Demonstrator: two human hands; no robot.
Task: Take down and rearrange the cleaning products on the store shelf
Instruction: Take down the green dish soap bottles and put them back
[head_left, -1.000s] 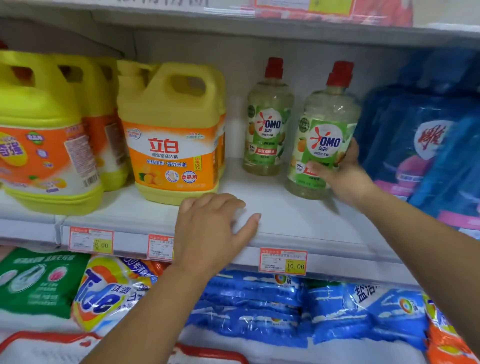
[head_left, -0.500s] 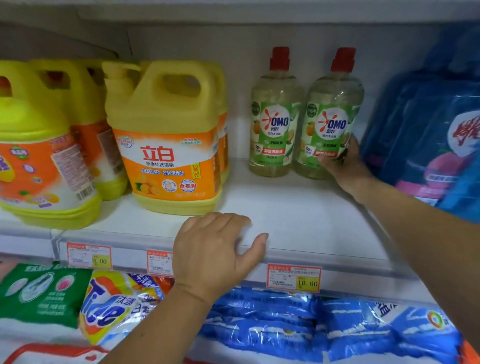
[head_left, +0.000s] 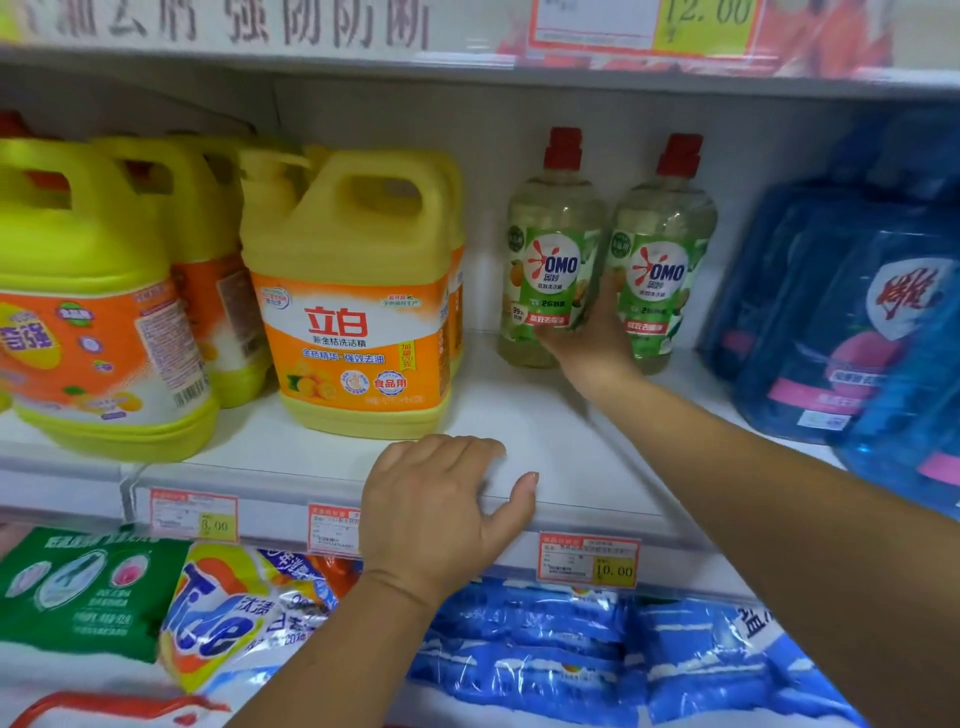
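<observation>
Head view: right hand (head_left: 589, 338) cups clear, red-capped OMO bottle (head_left: 550, 260).

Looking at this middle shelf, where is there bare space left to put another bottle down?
Bare white shelf lies between the yellow jug and the two OMO bottles, running forward to the left hand on the front edge. Further left, more yellow jugs stand packed; on the right, blue refill packs crowd the shelf.
</observation>
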